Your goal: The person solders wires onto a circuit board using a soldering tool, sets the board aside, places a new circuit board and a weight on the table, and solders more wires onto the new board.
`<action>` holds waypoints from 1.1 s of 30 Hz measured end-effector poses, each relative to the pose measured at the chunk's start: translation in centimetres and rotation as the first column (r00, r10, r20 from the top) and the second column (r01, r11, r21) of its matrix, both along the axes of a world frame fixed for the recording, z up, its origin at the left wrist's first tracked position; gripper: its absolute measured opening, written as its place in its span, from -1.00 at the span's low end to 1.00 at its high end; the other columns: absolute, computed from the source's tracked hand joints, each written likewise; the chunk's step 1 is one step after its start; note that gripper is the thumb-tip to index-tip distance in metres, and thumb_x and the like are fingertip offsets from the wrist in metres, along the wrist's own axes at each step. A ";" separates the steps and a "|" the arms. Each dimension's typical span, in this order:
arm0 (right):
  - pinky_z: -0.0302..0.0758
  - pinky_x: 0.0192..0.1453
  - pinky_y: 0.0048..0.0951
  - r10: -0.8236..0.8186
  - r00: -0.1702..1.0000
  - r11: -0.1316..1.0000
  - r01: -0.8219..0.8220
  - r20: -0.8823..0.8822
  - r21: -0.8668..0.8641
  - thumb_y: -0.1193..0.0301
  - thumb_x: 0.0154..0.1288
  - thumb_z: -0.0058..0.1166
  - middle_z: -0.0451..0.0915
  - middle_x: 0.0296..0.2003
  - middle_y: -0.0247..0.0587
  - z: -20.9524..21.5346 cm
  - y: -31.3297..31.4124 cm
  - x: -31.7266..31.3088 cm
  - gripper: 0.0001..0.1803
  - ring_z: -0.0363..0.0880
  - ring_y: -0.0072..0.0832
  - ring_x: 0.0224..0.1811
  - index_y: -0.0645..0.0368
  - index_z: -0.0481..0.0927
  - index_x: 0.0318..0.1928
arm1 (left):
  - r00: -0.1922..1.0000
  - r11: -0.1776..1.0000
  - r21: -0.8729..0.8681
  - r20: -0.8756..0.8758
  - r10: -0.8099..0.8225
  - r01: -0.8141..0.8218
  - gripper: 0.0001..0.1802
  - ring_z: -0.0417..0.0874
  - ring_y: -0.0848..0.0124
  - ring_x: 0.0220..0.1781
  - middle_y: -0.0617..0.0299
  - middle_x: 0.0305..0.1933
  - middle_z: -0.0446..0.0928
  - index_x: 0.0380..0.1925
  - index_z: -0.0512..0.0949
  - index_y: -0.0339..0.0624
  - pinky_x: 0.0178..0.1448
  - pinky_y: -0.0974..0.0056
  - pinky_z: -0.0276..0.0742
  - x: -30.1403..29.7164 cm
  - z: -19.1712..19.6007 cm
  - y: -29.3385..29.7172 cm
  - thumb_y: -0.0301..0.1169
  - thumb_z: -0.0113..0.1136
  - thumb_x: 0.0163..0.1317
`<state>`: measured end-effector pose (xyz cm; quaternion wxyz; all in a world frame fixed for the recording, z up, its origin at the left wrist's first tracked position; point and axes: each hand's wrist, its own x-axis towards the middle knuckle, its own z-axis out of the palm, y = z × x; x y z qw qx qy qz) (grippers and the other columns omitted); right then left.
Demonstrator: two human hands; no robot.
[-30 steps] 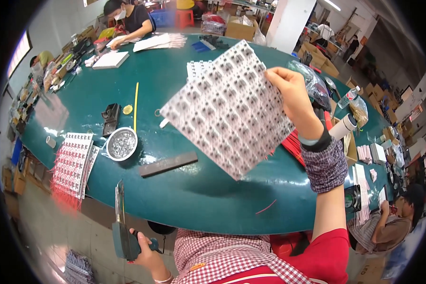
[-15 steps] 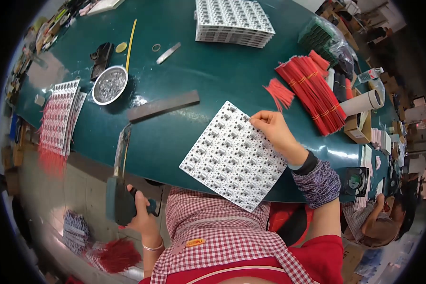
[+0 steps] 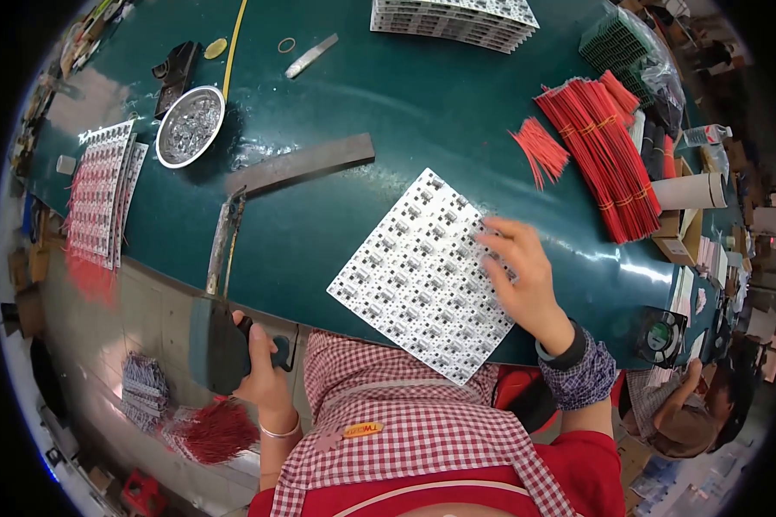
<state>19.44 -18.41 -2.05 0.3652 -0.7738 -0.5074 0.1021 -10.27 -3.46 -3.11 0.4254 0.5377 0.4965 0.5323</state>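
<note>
My left hand (image 3: 265,379) is wrapped round the grip of a dark green soldering gun (image 3: 211,345), held at the table's front edge. Its long metal tip points away from me, ending by the near left end of a dark flat bar (image 3: 306,162). A white square circuit board panel (image 3: 418,280), covered in rows of small black and silver parts, lies turned cornerwise in front of me, its near corner jutting past the edge. Over the panel's right side is my right hand (image 3: 526,280), fingers spread and holding nothing; whether the fingertips touch the panel I cannot tell.
A metal bowl (image 3: 190,127) of silvery bits stands at left, near panels with red wires (image 3: 99,198). At right lie bundled red wires (image 3: 603,164) and a loose red bunch (image 3: 541,151). Stacked panels (image 3: 453,21) stand at the back; a small fan (image 3: 661,336) sits right.
My right hand has gone from pinching at the panel's upper right edge to spread fingers, slightly lower and to the right. The left hand still grips the soldering gun; the whole view has shifted a little.
</note>
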 end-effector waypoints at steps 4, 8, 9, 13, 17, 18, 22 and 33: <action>0.45 0.27 -0.09 0.192 0.979 0.981 -0.193 0.074 0.001 0.64 0.13 0.20 0.56 0.13 -0.10 -0.7 -0.1 -0.2 -0.60 0.49 -0.07 0.25 0.13 0.64 0.02 | 0.998 0.999 0.001 -0.029 -0.049 0.049 -0.72 0.41 0.53 -0.48 0.07 -0.11 0.59 -0.01 0.50 -0.48 -0.42 0.42 0.35 0.2 -0.1 0.2 -0.66 0.17 0.28; 0.38 0.33 -0.09 0.277 0.956 0.960 -0.270 0.096 -0.079 0.61 0.16 0.20 0.55 0.16 -0.16 -0.9 0.6 -0.1 -0.63 0.46 -0.11 0.29 0.09 0.65 0.01 | 0.990 0.991 0.007 -0.039 -0.134 0.134 -0.69 0.41 0.54 -0.44 0.10 -0.09 0.57 0.06 0.49 -0.47 -0.39 0.42 0.34 0.4 0.0 0.4 -0.66 0.16 0.31; 0.36 0.33 -0.10 0.298 0.949 0.953 -0.290 0.099 -0.092 0.59 0.17 0.20 0.55 0.16 -0.19 -0.9 0.7 -0.1 -0.64 0.45 -0.13 0.30 0.07 0.65 0.01 | 0.990 0.991 0.005 -0.044 -0.133 0.134 -0.69 0.41 0.54 -0.44 0.10 -0.09 0.57 0.06 0.49 -0.47 -0.39 0.42 0.34 0.4 -0.1 0.4 -0.66 0.16 0.31; 0.38 0.29 -0.16 0.319 0.942 0.943 -0.304 0.107 -0.138 0.56 0.17 0.22 0.56 0.16 -0.23 -0.7 0.9 0.4 -0.65 0.44 -0.17 0.31 0.05 0.66 0.00 | 0.992 0.993 -0.003 -0.039 -0.121 0.121 -0.68 0.42 0.53 -0.45 0.09 -0.10 0.57 0.06 0.48 -0.47 -0.39 0.42 0.35 0.9 -0.3 0.4 -0.67 0.14 0.30; 0.45 0.16 -0.19 0.316 0.934 0.946 -0.295 0.168 -0.138 0.55 0.13 0.24 0.57 0.13 -0.22 -0.5 1.0 0.8 -0.63 0.51 -0.19 0.23 0.02 0.66 -0.01 | 0.998 0.998 0.028 0.012 -0.060 0.060 -0.72 0.41 0.54 -0.54 0.02 -0.16 0.61 -0.02 0.49 -0.50 -0.45 0.43 0.33 2.6 0.5 0.5 -0.70 0.15 0.25; 0.47 0.12 -0.20 0.291 0.936 0.954 -0.269 0.199 -0.132 0.55 0.11 0.25 0.57 0.11 -0.21 -0.4 0.9 0.8 -0.62 0.54 -0.19 0.19 0.02 0.66 -0.01 | 0.998 0.997 0.028 0.015 -0.066 0.065 -0.72 0.41 0.54 -0.54 0.02 -0.16 0.61 -0.02 0.49 -0.50 -0.45 0.43 0.33 2.5 0.4 0.5 -0.70 0.15 0.25; 0.52 -0.03 -0.21 0.182 0.943 0.978 -0.144 0.279 -0.150 0.51 0.06 0.29 0.59 -0.01 -0.16 0.2 -0.2 0.9 -0.60 0.58 -0.18 0.04 0.06 0.65 -0.02 | 0.998 0.999 0.005 -0.025 -0.049 0.049 -0.72 0.40 0.56 -0.53 0.09 -0.23 0.58 -0.02 0.51 -0.48 -0.44 0.44 0.32 1.9 -0.1 0.5 -0.69 0.15 0.26; 0.51 -0.40 -0.31 -0.063 0.930 0.870 0.229 0.362 -0.436 0.34 0.09 0.27 0.51 -0.36 -0.20 -0.1 -4.5 -3.0 -0.53 0.57 -0.30 -0.31 0.20 0.52 0.03 | 0.994 0.998 0.029 -0.095 -0.051 0.054 -0.78 0.32 0.58 -0.53 0.26 -0.41 0.50 -0.07 0.58 -0.49 -0.43 0.46 0.25 1.2 -0.6 0.5 -0.64 0.20 0.29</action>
